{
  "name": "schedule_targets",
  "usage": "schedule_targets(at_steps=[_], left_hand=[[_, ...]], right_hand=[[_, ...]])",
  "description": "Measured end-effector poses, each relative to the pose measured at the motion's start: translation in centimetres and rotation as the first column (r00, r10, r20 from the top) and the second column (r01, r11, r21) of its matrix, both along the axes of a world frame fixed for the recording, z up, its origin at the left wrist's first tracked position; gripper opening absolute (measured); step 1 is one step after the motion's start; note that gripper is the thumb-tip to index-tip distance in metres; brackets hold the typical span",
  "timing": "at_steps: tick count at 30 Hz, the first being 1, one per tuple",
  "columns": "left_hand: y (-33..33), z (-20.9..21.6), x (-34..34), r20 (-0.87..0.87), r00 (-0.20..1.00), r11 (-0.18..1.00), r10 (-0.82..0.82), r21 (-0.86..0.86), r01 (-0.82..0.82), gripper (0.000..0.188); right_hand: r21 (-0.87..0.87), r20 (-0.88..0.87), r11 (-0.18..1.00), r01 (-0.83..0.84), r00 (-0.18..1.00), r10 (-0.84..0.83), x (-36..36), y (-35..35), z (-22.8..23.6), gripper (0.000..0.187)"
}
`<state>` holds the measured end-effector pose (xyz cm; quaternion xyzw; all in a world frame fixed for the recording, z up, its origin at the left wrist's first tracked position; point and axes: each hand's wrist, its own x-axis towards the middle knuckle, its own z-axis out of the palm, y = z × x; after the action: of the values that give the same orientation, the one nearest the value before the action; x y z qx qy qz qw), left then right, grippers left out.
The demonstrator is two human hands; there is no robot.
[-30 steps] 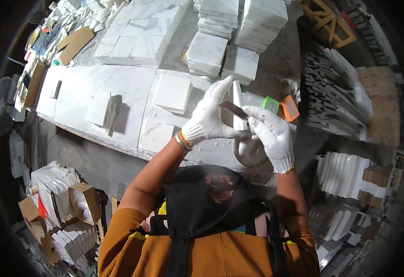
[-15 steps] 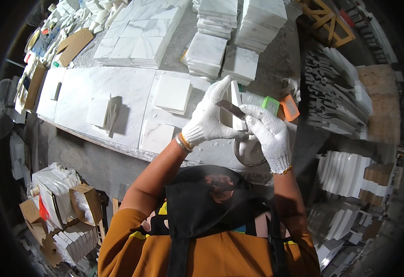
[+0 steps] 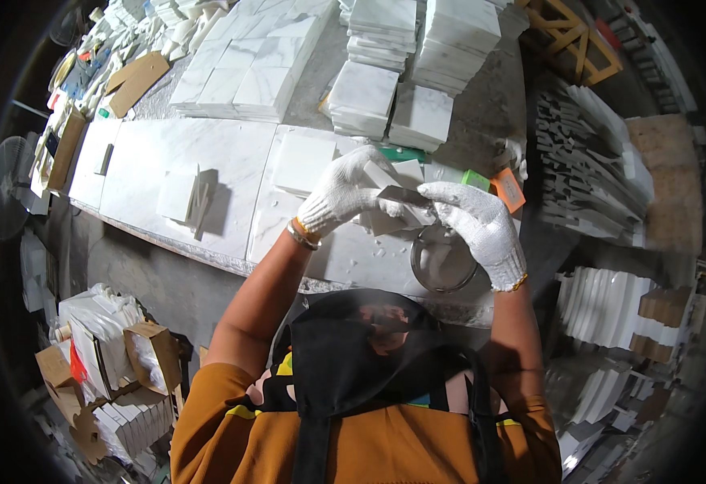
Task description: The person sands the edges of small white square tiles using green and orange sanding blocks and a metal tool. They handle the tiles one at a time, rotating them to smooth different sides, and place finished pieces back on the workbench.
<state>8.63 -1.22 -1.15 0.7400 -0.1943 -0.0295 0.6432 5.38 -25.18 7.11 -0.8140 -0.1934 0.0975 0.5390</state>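
Observation:
White knitted gloves cover both hands. My left hand (image 3: pixel 338 192) grips a white marble tile (image 3: pixel 409 172), its thumb and fingers closed at the tile's left side. From the other side, my right hand (image 3: pixel 480 230) holds a flat grey scraper blade (image 3: pixel 402 195), which lies across the tile close to my left fingertips. Whether the blade touches the tile I cannot tell. Below the right hand a round bowl (image 3: pixel 443 262) stands near the table's front edge. Short tile stacks (image 3: pixel 302 161) sit just left of the left hand.
Taller marble tile stacks (image 3: pixel 362 93) rise at the back of the worktable (image 3: pixel 155 153). A green block (image 3: pixel 474 179) and an orange box (image 3: pixel 507 190) lie right of my hands. Leaning tiles (image 3: pixel 180 194) stand on the left. Cardboard boxes (image 3: pixel 153 355) are on the floor at lower left.
My left hand has shifted left and turned the tile from edge-up to a flatter, tilted pose. My right hand has moved slightly right, uncovering more of the bowl.

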Motion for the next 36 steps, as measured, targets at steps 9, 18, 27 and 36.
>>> schedule_targets(at_steps=[9, 18, 27, 36], left_hand=[[-0.3, 1.8, -0.3, -0.285, 0.958, 0.997, -0.031, -0.075, 0.010, 0.041], [-0.7, 2.2, -0.1, -0.267, 0.964, 1.000, 0.004, -0.015, -0.008, 0.042], [-0.3, 1.3, -0.2, -0.250, 0.968, 0.996, -0.034, -0.088, 0.013, 0.041], [-0.4, 0.6, -0.3, -0.222, 0.974, 0.991, -0.038, -0.137, 0.007, 0.045]], right_hand=[[-0.008, -0.160, 0.998, -0.055, 0.986, 0.053, 0.5, -0.6, 1.4, 0.027], [0.033, -0.030, 0.995, -0.091, 0.995, 0.092, 1.4, 0.7, 1.0, 0.028], [0.042, -0.270, 0.999, -0.005, 0.963, 0.016, 0.1, 0.1, 1.9, 0.030], [-0.044, -0.098, 0.996, 0.082, 0.992, -0.086, -1.2, 0.1, 0.8, 0.027]])
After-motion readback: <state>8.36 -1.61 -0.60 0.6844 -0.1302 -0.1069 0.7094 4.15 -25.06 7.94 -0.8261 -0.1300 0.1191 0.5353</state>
